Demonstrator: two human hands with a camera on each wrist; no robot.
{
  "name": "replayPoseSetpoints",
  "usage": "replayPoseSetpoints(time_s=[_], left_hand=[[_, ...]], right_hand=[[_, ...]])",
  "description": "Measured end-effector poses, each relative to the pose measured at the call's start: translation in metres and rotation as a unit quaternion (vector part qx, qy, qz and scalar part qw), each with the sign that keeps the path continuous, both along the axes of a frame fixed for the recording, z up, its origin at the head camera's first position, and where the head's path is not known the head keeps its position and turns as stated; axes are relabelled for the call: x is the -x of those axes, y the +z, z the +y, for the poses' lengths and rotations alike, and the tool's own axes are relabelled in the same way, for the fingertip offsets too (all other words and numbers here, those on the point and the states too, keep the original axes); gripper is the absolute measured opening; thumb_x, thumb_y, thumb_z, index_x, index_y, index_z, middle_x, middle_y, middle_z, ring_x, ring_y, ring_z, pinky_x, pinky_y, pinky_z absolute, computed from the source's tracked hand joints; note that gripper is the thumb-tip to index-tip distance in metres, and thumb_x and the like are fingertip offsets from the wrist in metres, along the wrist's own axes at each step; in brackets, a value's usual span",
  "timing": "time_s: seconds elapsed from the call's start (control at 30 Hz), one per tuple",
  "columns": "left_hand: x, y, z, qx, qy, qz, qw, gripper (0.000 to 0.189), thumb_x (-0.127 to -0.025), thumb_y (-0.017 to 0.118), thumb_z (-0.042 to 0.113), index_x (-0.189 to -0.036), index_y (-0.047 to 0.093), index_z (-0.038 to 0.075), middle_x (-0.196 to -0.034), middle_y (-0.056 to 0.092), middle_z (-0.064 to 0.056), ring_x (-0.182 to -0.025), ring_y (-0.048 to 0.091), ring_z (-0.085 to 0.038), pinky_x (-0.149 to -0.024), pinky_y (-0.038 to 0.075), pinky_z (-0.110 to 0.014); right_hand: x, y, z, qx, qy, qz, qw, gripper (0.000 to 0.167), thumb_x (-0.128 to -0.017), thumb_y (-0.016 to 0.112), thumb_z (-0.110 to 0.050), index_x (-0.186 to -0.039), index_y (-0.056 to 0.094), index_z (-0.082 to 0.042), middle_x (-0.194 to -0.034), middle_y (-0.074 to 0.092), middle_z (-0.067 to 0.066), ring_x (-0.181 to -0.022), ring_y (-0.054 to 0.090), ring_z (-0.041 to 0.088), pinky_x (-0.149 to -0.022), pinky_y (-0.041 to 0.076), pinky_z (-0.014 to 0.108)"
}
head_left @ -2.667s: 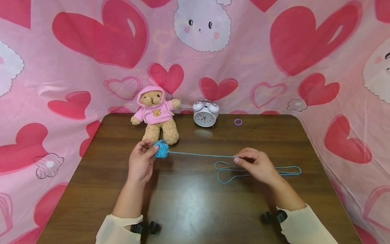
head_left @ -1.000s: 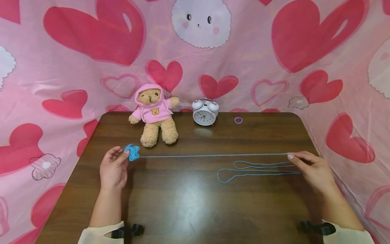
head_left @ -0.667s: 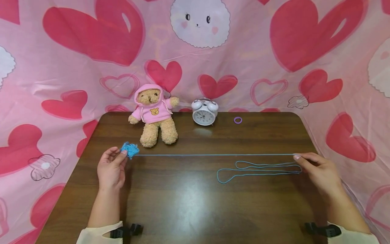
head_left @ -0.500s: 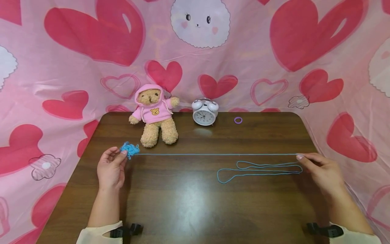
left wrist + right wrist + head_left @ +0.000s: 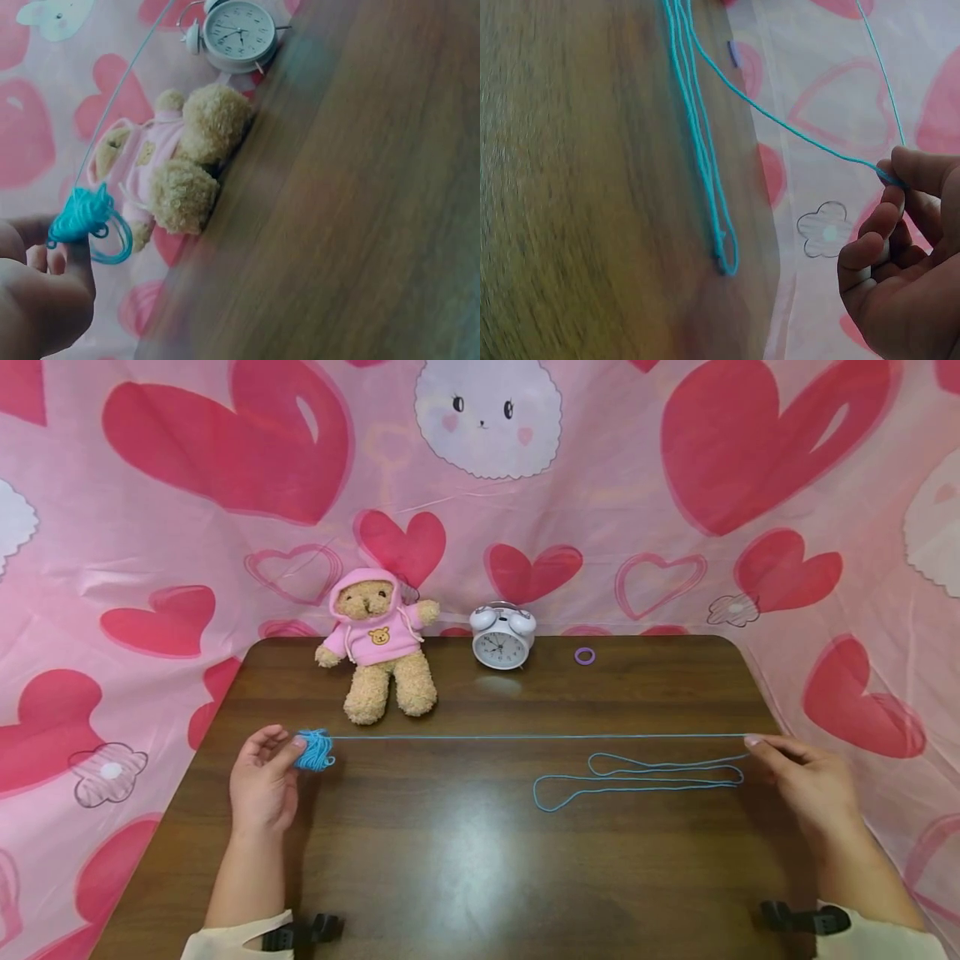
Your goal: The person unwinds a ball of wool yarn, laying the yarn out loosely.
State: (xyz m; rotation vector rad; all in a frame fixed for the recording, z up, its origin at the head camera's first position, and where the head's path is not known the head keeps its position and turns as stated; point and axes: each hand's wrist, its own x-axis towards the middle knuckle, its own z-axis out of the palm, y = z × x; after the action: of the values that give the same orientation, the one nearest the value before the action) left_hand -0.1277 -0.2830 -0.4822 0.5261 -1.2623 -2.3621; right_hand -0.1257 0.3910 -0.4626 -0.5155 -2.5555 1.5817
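Observation:
My left hand [image 5: 262, 785] pinches a small ball of blue yarn [image 5: 315, 752] between thumb and fingers at the table's left side. In the left wrist view a few loose loops hang from the yarn ball [image 5: 82, 214]. One taut strand [image 5: 525, 737] runs from the ball across to my right hand [image 5: 813, 781], whose thumb and fingertip pinch it near the right edge. From that pinch the strand [image 5: 795, 133] goes down to long folded loops of yarn [image 5: 637, 789] lying on the tabletop.
A teddy bear [image 5: 378, 647] in a pink hoodie sits at the back left of the brown table [image 5: 465, 877]. Beside it stands a white alarm clock [image 5: 501, 639], and a purple ring [image 5: 584, 657] lies further right. A pink heart-printed cloth [image 5: 585, 468] hangs behind.
From close together, my hands have moved apart, left hand leftward and right hand rightward, drawing a longer strand off the ball. In the last half second the ball turned and its loops shifted.

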Motion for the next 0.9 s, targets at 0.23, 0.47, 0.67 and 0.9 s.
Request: replayPoseSetpoints(time_s=[0.23,0.47,0.67,0.9], left_hand=[[-0.002,-0.002,-0.006,-0.010,0.006,0.000,0.9999,0.035,-0.086,0.067,-0.023,-0.112,0.061,0.000,-0.101,0.056,-0.007,-0.089,0.068,-0.020,-0.070,0.061,-0.024],[-0.005,0.001,-0.013,-0.042,0.020,0.019,0.9988,0.032,-0.088,0.064,-0.024,-0.109,0.060,0.000,-0.098,0.059,-0.009,-0.086,0.071,-0.022,-0.068,0.061,-0.026],[-0.004,0.002,-0.015,-0.077,0.048,0.060,0.9941,0.033,-0.087,0.063,-0.026,-0.109,0.057,-0.002,-0.097,0.058,-0.011,-0.083,0.069,-0.022,-0.067,0.062,-0.027],[-0.001,0.001,-0.010,-0.103,0.054,0.067,0.9909,0.033,-0.087,0.062,-0.027,-0.109,0.056,-0.003,-0.096,0.058,-0.011,-0.082,0.068,-0.022,-0.067,0.062,-0.028]], right_hand=[[0.003,-0.005,0.008,-0.020,-0.003,-0.025,0.9995,0.007,-0.095,0.076,-0.039,-0.088,0.080,-0.039,-0.067,0.064,-0.007,-0.065,0.059,0.010,-0.058,0.048,0.021],[0.006,-0.013,0.015,-0.038,-0.003,-0.044,0.9983,0.013,-0.096,0.074,-0.042,-0.083,0.077,-0.042,-0.066,0.062,-0.007,-0.065,0.057,0.010,-0.058,0.048,0.023],[0.006,-0.023,0.023,-0.066,0.008,-0.071,0.9952,0.015,-0.096,0.072,-0.045,-0.084,0.078,-0.040,-0.069,0.064,-0.011,-0.067,0.055,0.007,-0.059,0.047,0.023],[0.010,-0.032,0.023,-0.147,0.053,-0.107,0.9819,0.056,-0.098,0.068,-0.049,-0.119,0.074,0.003,-0.082,0.070,-0.005,-0.073,0.058,0.008,-0.060,0.048,0.024]])
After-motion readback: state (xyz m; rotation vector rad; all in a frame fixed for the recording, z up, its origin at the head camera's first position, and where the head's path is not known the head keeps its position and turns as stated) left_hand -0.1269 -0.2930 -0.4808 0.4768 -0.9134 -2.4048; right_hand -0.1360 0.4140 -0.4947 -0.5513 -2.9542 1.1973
